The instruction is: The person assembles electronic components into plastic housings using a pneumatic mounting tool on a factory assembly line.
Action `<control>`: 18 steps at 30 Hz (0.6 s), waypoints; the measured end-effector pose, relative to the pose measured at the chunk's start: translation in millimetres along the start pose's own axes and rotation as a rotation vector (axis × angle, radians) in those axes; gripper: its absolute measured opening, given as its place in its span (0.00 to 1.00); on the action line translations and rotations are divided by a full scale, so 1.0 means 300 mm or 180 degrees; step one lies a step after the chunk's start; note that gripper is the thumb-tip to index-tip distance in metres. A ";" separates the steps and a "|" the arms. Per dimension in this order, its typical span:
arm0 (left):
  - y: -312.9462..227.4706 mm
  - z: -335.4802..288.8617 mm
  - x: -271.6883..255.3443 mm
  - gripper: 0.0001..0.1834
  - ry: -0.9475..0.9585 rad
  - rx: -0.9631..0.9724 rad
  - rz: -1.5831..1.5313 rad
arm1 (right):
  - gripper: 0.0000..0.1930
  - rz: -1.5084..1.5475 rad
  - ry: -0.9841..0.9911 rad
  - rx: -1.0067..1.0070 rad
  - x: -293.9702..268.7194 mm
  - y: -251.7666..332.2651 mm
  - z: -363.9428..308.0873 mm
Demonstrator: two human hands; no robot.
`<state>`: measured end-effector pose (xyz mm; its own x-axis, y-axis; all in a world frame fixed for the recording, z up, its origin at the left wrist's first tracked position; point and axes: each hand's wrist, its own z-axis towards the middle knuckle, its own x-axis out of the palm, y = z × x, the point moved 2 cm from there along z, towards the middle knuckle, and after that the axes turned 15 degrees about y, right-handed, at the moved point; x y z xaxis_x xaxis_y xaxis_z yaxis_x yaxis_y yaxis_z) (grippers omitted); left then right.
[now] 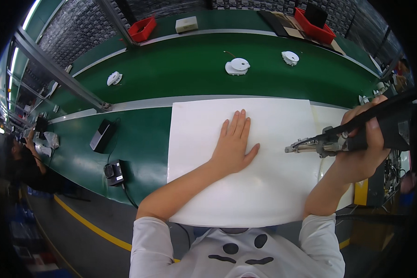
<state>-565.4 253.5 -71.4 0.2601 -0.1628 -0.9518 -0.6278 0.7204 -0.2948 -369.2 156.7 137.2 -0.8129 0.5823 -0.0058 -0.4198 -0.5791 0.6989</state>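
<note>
My left hand (234, 147) lies flat on a large white sheet (204, 194), its fingers stretched out toward the far edge and the thumb apart. Nothing is in it. At the right, my right hand (367, 155) is closed round a black tool with a long metal nose, which looks like a power screwdriver (331, 143). Its tip points left, over the right part of the sheet. A thick black cable or hose runs along the tool and covers part of the hand.
White round parts (237, 66) sit spaced along the green conveyor belt (171, 65). Left of the sheet, two black devices (103, 135) with cables rest on the green table (139, 162). Red bins (142, 29) stand on the far shelf. Another person (30, 162) is at the far left.
</note>
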 end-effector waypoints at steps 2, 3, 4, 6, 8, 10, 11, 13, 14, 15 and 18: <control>0.008 -0.005 0.003 0.41 -0.0023 -0.0007 -0.0013 | 0.24 0.0088 0.0035 -0.0063 -0.001 -0.001 -0.003; 0.008 -0.002 0.004 0.41 -0.0035 0.0034 -0.0008 | 0.24 0.0088 0.0048 -0.0075 -0.011 -0.014 -0.002; 0.010 -0.003 0.003 0.41 -0.0045 0.0076 -0.0005 | 0.22 0.0392 0.0106 -0.0256 -0.018 -0.028 -0.001; 0.012 -0.007 0.003 0.41 -0.0061 0.0084 0.0001 | 0.18 0.0731 0.0229 -0.0467 -0.025 -0.032 0.002; 0.010 -0.003 0.006 0.41 -0.0065 0.0108 0.0019 | 0.17 0.0668 -0.0012 -0.0333 -0.007 -0.022 -0.005; 0.012 -0.004 -0.003 0.41 -0.0119 0.0086 0.0045 | 0.14 0.0703 -0.0176 -0.0255 -0.014 -0.013 -0.015; 0.010 -0.006 -0.005 0.41 -0.0115 0.0119 0.0066 | 0.15 0.0887 -0.0114 -0.0191 -0.012 -0.002 -0.018; 0.014 -0.011 -0.001 0.40 -0.0057 0.0059 -0.0020 | 0.24 0.0512 -0.0393 0.0112 0.034 0.035 -0.026; 0.014 -0.015 0.001 0.40 -0.0066 0.0078 0.0011 | 0.24 0.0615 -0.0320 0.0124 0.031 0.038 -0.028; 0.011 -0.017 -0.002 0.37 -0.0198 0.0092 -0.0009 | 0.24 0.0751 -0.0205 0.0056 0.032 0.039 -0.025; 0.020 -0.018 -0.023 0.30 -0.0552 0.0284 -0.0265 | 0.23 0.0949 -0.0084 -0.0013 0.029 0.039 -0.032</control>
<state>-574.9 255.2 -67.1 0.4355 -0.1114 -0.8933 -0.5333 0.7675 -0.3557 -385.0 149.5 138.5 -0.8899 0.4008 0.2178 -0.1659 -0.7291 0.6640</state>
